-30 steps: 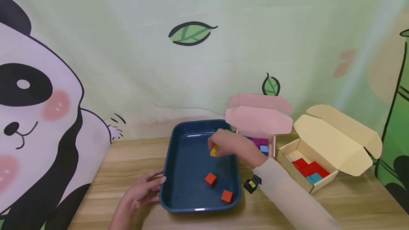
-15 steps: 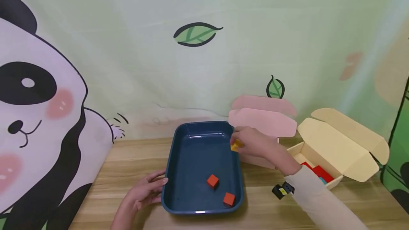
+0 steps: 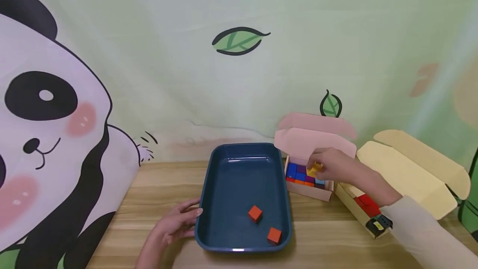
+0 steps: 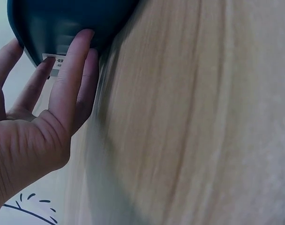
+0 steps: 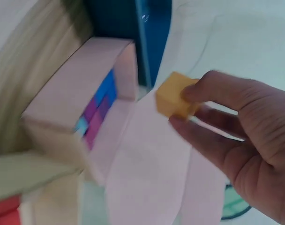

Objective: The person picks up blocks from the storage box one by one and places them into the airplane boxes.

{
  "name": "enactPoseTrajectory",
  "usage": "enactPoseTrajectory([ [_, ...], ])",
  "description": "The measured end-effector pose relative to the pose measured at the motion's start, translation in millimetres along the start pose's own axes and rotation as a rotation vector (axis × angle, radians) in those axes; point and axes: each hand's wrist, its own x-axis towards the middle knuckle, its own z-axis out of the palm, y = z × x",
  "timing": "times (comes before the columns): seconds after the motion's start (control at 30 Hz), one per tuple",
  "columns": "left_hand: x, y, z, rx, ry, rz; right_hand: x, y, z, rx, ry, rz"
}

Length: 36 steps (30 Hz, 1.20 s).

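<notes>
In the right wrist view my right hand (image 5: 255, 136) pinches a yellow cube (image 5: 173, 93) between thumb and fingers. The head view has this hand (image 3: 337, 165) above the pink box (image 3: 310, 191), where several blue, purple, orange and red cubes (image 3: 293, 171) lie. My left hand (image 3: 180, 222) touches the left side of the dark blue tray (image 3: 204, 190). Its fairly straight fingers (image 4: 70, 77) lie against the tray's outer wall (image 4: 63, 28) in the left wrist view. Two orange-red cubes (image 3: 255, 213) sit in the tray's near right part.
To the right stands a cream box (image 3: 354, 206) with red blocks (image 3: 367, 205), its lid (image 3: 414, 173) folded back and the right forearm passing over it. The pink lid (image 3: 315, 140) also stands open. A printed cloth (image 3: 179, 74) hangs behind the wooden table (image 3: 164, 182).
My right hand has carried the yellow cube rightward, from over the tray to above the pink box. The left hand stays at the tray's side. The head view has shifted slightly.
</notes>
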Motion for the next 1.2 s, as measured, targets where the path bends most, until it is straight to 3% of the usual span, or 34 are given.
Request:
enactPoseTrajectory([
  [0.13,-0.8,-0.1,2.0,0.018,0.016,0.0,-20,17,-2.4,-0.004,0.011,0.018],
  [0.37,-4.9,4.4,10.8,0.071,0.066,0.016,-53,52,-11.7,-0.076,-0.071,0.047],
  [0.5,-6.9,7.3,14.7,0.086,0.111,0.008,-66,73,-6.2,-0.096,-0.123,-0.025],
  [0.67,-6.5,9.4,17.3,0.098,0.141,-0.007,-77,95,5.7,-0.088,-0.152,-0.181],
  [0.77,-5.4,9.9,17.6,0.093,0.143,-0.014,-80,100,10.6,-0.074,-0.181,-0.177],
  [0.93,-2.1,9.7,16.5,0.07,0.113,-0.021,-81,100,16.3,-0.059,-0.283,-0.071],
  [1.2,-1.3,2.9,10.3,0.015,0.076,-0.022,-80,100,30.9,-0.069,-0.312,-0.073],
])
